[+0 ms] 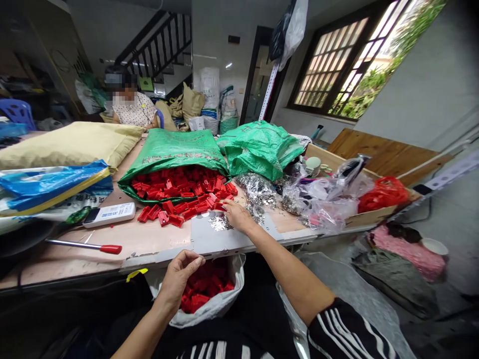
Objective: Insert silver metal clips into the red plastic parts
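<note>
My left hand (180, 275) is above the near side of the table, thumb and fingers pressed together; whatever is between them is too small to make out. Just below it hangs a white sack (215, 311) with red plastic parts (202, 285) inside. My right hand (238, 216) reaches onto the table, fingers closed at the edge of a pile of red plastic parts (175, 219); what they hold is hidden. Small shiny metal pieces (220, 223) lie scattered by its fingertips. The red pile spills from the mouth of a green woven sack (175, 147).
A larger metal heap (258, 189) lies under a second green sack (262, 147). On the left are a white device (112, 214), a red-handled lever (110, 249) and a beige sack (71, 142). Plastic bags (329, 199) crowd the right. A person (134, 107) sits across the table.
</note>
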The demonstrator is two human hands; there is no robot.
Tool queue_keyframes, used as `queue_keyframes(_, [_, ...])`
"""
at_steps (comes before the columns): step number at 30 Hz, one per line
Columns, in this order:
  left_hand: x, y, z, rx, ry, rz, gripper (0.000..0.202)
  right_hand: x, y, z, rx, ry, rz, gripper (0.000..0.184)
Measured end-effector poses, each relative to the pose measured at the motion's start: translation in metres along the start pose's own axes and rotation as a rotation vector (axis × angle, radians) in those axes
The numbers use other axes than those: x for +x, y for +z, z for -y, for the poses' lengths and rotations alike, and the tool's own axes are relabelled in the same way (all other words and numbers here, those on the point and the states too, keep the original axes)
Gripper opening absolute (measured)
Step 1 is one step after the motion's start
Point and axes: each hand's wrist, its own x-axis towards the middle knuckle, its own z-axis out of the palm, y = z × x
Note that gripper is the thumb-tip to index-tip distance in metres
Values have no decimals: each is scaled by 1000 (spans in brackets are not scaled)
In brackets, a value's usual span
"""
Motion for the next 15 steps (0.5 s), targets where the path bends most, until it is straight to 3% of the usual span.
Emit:
queue_keyframes(3, [-1, 4, -1, -81, -3, 0, 34, -24, -7, 16, 225, -59, -6, 34])
queue_keyframes(6, [-3, 9, -5, -133, 11, -2, 67, -54, -14, 38, 618, -172, 159, 29])
queue_keyframes(8, [-4, 12, -7, -124, 39, 34, 79, -73, -17, 51, 779, -224, 275, 27])
queue_keyframes(10, [-5, 14, -7, -86, 57, 90, 71, -88, -18, 60, 892, -207, 358, 27])
queue_keyframes(13, [-7, 15, -5, -39, 73, 134, 44, -102, -15, 58, 1003, -71, 475, 34])
queue_keyframes(15, [-8, 15, -5, -45, 87, 126, 37, -105, -14, 47, 1003, 39, 463, 38])
